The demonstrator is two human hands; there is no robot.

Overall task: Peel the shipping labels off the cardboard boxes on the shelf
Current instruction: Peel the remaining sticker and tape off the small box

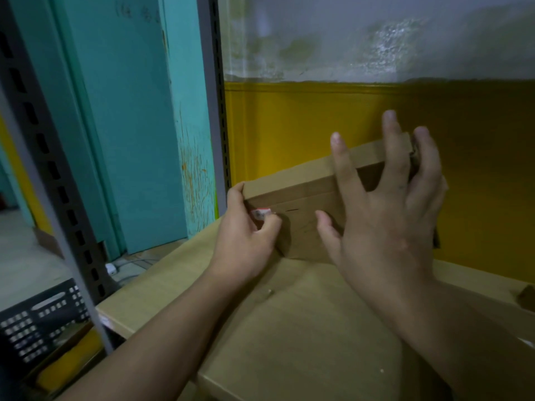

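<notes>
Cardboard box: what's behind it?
Only the yellow wall shows behind the cardboard box. The right hand covers its right end and the left hand, pinching a label, its left corner; behind those, unseen.

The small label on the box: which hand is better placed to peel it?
Left. The left hand pinches the label at the left corner of the cardboard box. The right hand is spread open over the box's right part, probably better for steadying it.

A black perforated crate (pixel 43 322) sits low left, near a teal door (pixel 121 111) and yellow-painted wall (pixel 318 120).
</notes>
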